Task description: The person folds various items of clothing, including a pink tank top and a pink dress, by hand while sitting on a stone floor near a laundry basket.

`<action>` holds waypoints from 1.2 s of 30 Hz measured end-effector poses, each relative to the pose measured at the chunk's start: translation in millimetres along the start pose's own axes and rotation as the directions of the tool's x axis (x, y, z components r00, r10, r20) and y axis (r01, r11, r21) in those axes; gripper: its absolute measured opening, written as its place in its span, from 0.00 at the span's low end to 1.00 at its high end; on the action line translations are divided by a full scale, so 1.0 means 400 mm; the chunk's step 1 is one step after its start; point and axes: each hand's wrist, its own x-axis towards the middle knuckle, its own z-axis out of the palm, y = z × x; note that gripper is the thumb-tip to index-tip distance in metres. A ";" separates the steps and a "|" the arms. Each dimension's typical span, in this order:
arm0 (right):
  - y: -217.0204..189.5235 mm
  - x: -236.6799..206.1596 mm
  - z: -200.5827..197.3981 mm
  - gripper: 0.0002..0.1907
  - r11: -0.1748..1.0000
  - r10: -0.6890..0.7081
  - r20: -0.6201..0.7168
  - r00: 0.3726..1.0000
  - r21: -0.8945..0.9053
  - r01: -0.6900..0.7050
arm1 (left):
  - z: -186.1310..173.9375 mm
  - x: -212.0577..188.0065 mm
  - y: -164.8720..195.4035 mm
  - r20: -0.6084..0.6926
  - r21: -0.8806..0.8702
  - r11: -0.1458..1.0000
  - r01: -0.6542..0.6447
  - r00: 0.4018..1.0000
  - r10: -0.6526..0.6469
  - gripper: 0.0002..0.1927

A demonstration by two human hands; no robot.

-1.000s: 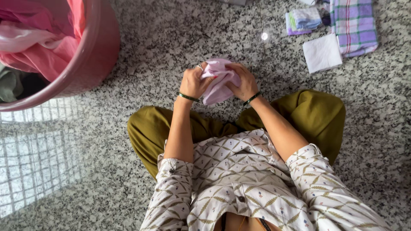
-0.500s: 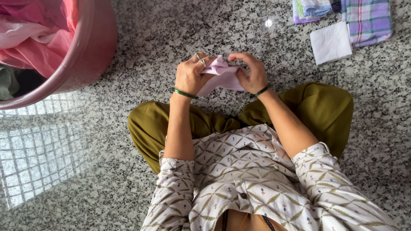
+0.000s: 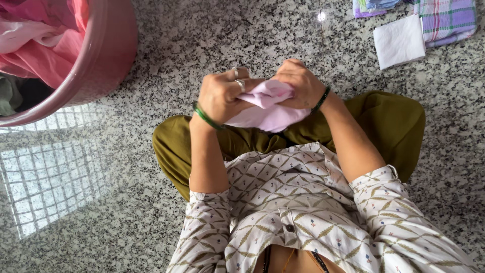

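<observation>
I sit cross-legged on a speckled granite floor. Both my hands hold a small pale lilac cloth (image 3: 268, 108) bunched up in front of me, above my olive-green trousers. My left hand (image 3: 222, 96), with rings and a green bangle, grips its left side. My right hand (image 3: 299, 83), also with a green bangle, pinches its upper right part. Most of the cloth hangs crumpled between and below the fingers.
A pink plastic tub (image 3: 103, 60) with pink, white and dark clothes stands at the upper left. At the upper right lie a folded white cloth (image 3: 399, 41), a folded checked cloth (image 3: 447, 20) and another folded pastel piece (image 3: 371, 6). A window's light patch (image 3: 50, 177) lies on the floor at left.
My hands have drawn closer together and bunched the lilac cloth tighter. The view has shifted slightly, so the folded cloths sit nearer the top edge.
</observation>
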 end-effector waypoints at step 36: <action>0.082 -0.032 0.200 0.33 0.894 0.376 -0.062 0.924 -0.237 -0.380 | 0.477 -0.159 -0.297 0.272 0.438 0.820 0.368 0.815 -0.512 0.47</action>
